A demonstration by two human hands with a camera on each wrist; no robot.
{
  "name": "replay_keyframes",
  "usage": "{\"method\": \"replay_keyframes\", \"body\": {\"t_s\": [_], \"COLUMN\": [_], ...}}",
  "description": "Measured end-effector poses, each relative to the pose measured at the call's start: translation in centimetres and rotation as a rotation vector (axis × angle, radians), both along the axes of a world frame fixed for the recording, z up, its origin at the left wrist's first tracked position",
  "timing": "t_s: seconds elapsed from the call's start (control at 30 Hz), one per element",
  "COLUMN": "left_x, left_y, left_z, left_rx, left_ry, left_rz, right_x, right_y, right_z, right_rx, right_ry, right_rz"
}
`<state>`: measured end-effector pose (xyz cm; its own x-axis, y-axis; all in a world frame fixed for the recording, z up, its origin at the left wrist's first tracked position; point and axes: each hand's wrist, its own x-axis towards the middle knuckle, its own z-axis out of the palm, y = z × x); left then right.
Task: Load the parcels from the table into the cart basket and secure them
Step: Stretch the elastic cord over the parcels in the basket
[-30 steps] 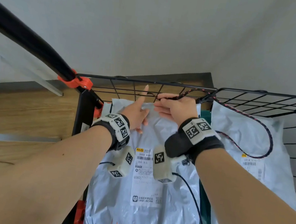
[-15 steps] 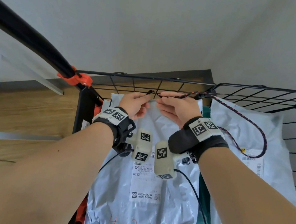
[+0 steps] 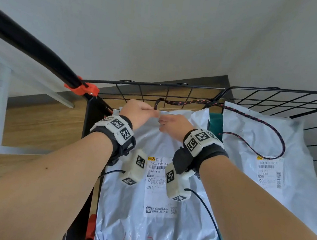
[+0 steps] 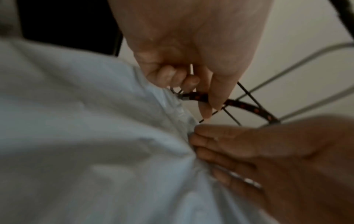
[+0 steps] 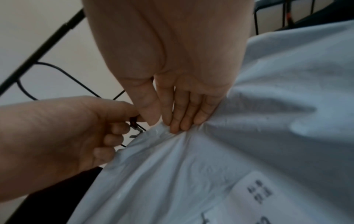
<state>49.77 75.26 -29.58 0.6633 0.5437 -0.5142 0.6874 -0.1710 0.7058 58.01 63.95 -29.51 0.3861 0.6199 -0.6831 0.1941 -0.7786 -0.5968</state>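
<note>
Grey crinkled parcel (image 3: 152, 219) under straight right-hand fingers (image 5: 180, 115); left hand (image 3: 136, 112) pinches speckled cord (image 3: 186, 104).

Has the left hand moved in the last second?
Yes. The left hand went from pointing open to gripping the cord end, just under the basket's far rim.

Head view bright, edges warped; both wrist views dim and blurred.

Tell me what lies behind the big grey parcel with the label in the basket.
Behind the grey parcel a teal item shows at its right edge inside the wire basket; most of it is covered.
</note>
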Motion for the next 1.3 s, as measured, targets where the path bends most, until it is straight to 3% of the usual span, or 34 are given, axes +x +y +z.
{"method": "replay_keyframes", "body": {"t_s": [0.1, 0.23, 0.33, 0.4, 0.67, 0.87, 1.03, 1.3], "left_x": [-0.1, -0.1, -0.3, -0.6, -1.2, -2.8, -3.1, -3.6], "left_y": [0.2, 0.2, -0.4, -1.1, -3.4, -4.1, -4.3, -5.1], "left_z": [0.4, 1.7, 2.0, 2.2, 2.9, 2.0, 1.7, 3.8], "left_rx": [0.121, -0.037, -0.151, -0.240, -0.330, -0.348, -0.278, -0.210], "left_ry": [0.013, 0.064, 0.173, 0.212, 0.207, 0.199, 0.167, 0.172], "left_rz": [-0.098, -0.076, -0.058, -0.076, -0.062, -0.025, 0.006, -0.065], "right_x": [0.1, 0.5, 1.7, 2.7, 3.5, 3.7, 4.2, 4.0], "right_y": [-0.2, -1.2, -2.3, -2.8, -3.9, -5.3, -7.1, -6.7], "right_z": [0.0, 1.1, 3.6, 4.9, 5.0, 5.2, 5.0, 8.3], "right_rx": [0.030, 0.156, 0.272, 0.307, 0.006, -0.012, -0.165, -0.330], "right_ry": [0.040, 0.055, -0.118, -0.246, -0.306, -0.412, -0.421, -0.453], "right_rz": [-0.046, -0.359, -0.600, -0.643, -0.448, -0.506, -0.494, -0.177]}}
